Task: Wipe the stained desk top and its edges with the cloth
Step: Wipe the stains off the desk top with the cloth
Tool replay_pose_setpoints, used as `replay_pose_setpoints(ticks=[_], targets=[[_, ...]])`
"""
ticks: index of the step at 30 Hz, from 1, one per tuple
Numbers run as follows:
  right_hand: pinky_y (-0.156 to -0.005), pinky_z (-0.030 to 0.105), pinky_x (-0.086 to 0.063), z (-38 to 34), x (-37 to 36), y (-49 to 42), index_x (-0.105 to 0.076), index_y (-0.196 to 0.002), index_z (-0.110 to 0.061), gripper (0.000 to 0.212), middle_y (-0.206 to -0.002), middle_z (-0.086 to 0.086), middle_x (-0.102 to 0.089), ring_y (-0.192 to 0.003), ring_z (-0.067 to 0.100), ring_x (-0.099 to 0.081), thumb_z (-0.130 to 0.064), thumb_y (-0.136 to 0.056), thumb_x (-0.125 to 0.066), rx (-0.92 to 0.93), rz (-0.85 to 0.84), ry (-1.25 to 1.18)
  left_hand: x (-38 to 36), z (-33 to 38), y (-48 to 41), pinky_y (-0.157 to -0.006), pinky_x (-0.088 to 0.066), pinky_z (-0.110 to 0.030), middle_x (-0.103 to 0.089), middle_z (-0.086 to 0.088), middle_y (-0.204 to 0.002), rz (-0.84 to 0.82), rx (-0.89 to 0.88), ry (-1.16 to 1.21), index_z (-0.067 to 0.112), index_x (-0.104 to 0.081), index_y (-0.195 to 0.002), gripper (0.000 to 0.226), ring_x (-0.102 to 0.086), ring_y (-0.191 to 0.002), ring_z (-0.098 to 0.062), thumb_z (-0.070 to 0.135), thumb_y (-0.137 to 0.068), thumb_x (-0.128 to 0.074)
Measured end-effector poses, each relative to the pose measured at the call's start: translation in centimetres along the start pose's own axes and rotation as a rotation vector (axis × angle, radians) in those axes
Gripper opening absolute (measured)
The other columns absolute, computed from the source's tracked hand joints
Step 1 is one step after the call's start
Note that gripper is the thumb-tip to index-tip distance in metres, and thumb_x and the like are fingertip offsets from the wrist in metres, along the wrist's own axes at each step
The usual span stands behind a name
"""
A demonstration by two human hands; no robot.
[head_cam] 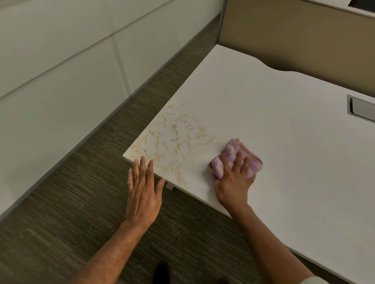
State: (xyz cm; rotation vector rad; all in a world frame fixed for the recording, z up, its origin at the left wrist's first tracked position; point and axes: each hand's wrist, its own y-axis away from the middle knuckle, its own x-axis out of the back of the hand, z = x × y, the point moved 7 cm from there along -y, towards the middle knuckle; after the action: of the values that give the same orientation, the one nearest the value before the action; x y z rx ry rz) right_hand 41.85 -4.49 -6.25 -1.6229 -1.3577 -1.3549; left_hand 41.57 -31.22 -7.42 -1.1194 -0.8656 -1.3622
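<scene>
A white desk top (277,121) fills the right half of the view. Brownish-yellow stains (171,138) are smeared over its near left corner and along the front edge. My right hand (233,182) presses a folded purple and cream cloth (229,155) flat on the desk, just right of the stains. My left hand (143,188) is flat with fingers spread, its fingertips resting on the desk's front edge near the stained corner; it holds nothing.
A grey cable hatch (365,111) is set into the desk at the right. A beige partition (295,36) stands behind the desk. Striped brown carpet (78,209) lies to the left, bounded by a white wall (52,61). A dark shoe (161,276) shows at the bottom.
</scene>
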Motion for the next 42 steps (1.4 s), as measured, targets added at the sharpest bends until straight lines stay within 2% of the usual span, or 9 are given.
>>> replay_pose_setpoints(ticks=[7,10,13,18,23,26,32,37,42], targets=[[-0.115,0.064,0.018,-9.2,-3.0,1.2,0.007,-0.16,-0.036,0.078,-0.164,0.01,0.029,-0.148,0.035,0.032,-0.049,-0.099,-0.039,0.262,-0.072,0.017,0.4,-1.1,0.8,-0.127,-0.013,-0.054,-0.007,-0.016,-0.17,0.042,0.0,-0.023,0.007,-0.019,-0.161,0.072,0.002,-0.159,-0.029,0.052,-0.105,-0.023],[-0.121,0.065,0.009,-10.0,-3.3,3.6,0.002,-0.161,-0.036,0.081,-0.167,0.01,0.023,-0.151,0.03,0.031,-0.04,-0.093,-0.043,0.392,-0.098,0.035,0.5,-1.6,0.9,-0.127,-0.015,-0.054,-0.008,-0.017,-0.17,0.044,0.02,-0.032,0.006,-0.019,-0.16,0.073,0.0,-0.159,-0.03,0.052,-0.105,-0.023],[-0.122,0.06,0.009,-7.8,-2.8,6.1,-0.001,-0.161,-0.039,0.084,-0.169,0.005,0.018,-0.153,0.025,0.027,-0.036,-0.086,-0.042,0.497,-0.09,0.059,0.4,-1.7,0.7,-0.127,-0.013,-0.054,-0.006,-0.017,-0.17,0.037,0.024,-0.029,0.006,-0.017,-0.161,0.074,0.001,-0.159,-0.029,0.054,-0.104,-0.022],[-0.123,0.063,0.002,-1.3,-1.0,5.9,-0.001,-0.161,-0.036,0.085,-0.169,0.006,0.017,-0.154,0.024,0.023,-0.035,-0.087,-0.042,0.294,-0.029,0.042,0.3,-2.3,0.5,-0.128,-0.011,-0.054,-0.003,-0.015,-0.17,0.028,0.031,-0.033,0.008,-0.014,-0.161,0.075,0.003,-0.159,-0.029,0.056,-0.104,-0.016],[-0.12,0.069,-0.003,-3.4,-1.2,1.8,-0.003,-0.161,-0.038,0.076,-0.166,0.006,0.025,-0.151,0.033,0.028,-0.035,-0.099,-0.047,0.151,-0.02,-0.017,0.1,-3.1,0.3,-0.128,-0.012,-0.054,-0.003,-0.016,-0.17,0.035,0.035,-0.03,0.007,-0.014,-0.161,0.074,0.003,-0.158,-0.03,0.055,-0.105,-0.017],[-0.12,0.07,0.0,-7.6,-2.2,-0.2,-0.002,-0.161,-0.039,0.072,-0.168,0.008,0.023,-0.148,0.032,0.03,-0.04,-0.101,-0.043,0.191,-0.025,-0.025,0.0,-3.6,0.2,-0.128,-0.012,-0.053,-0.003,-0.015,-0.17,0.039,0.039,-0.029,0.008,-0.013,-0.162,0.074,0.004,-0.159,-0.028,0.055,-0.105,-0.019],[-0.121,0.064,0.009,-14.9,-4.5,0.6,0.003,-0.16,-0.038,0.08,-0.167,0.01,0.025,-0.151,0.033,0.03,-0.046,-0.097,-0.046,0.398,-0.073,0.034,0.3,-5.2,-0.1,-0.128,-0.011,-0.051,-0.006,-0.014,-0.171,0.083,0.059,-0.013,0.008,-0.012,-0.162,0.072,0.002,-0.159,-0.027,0.053,-0.106,-0.022],[-0.124,0.06,0.002,-12.4,-4.0,4.3,-0.005,-0.161,-0.039,0.082,-0.17,0.003,0.015,-0.154,0.022,0.025,-0.039,-0.09,-0.046,0.58,-0.087,0.047,0.5,-6.5,-0.7,-0.128,-0.011,-0.052,-0.005,-0.014,-0.171,0.077,0.082,-0.006,0.008,-0.013,-0.162,0.072,0.002,-0.159,-0.027,0.053,-0.106,-0.022],[-0.125,0.06,-0.001,-8.0,-2.9,4.0,-0.005,-0.161,-0.04,0.084,-0.17,0.003,0.013,-0.155,0.021,0.022,-0.036,-0.086,-0.044,0.429,-0.057,0.04,0.4,-6.8,-1.3,-0.129,-0.008,-0.05,0.0,-0.013,-0.171,0.039,0.086,-0.014,0.008,-0.01,-0.162,0.074,0.005,-0.159,-0.027,0.055,-0.105,-0.017]])
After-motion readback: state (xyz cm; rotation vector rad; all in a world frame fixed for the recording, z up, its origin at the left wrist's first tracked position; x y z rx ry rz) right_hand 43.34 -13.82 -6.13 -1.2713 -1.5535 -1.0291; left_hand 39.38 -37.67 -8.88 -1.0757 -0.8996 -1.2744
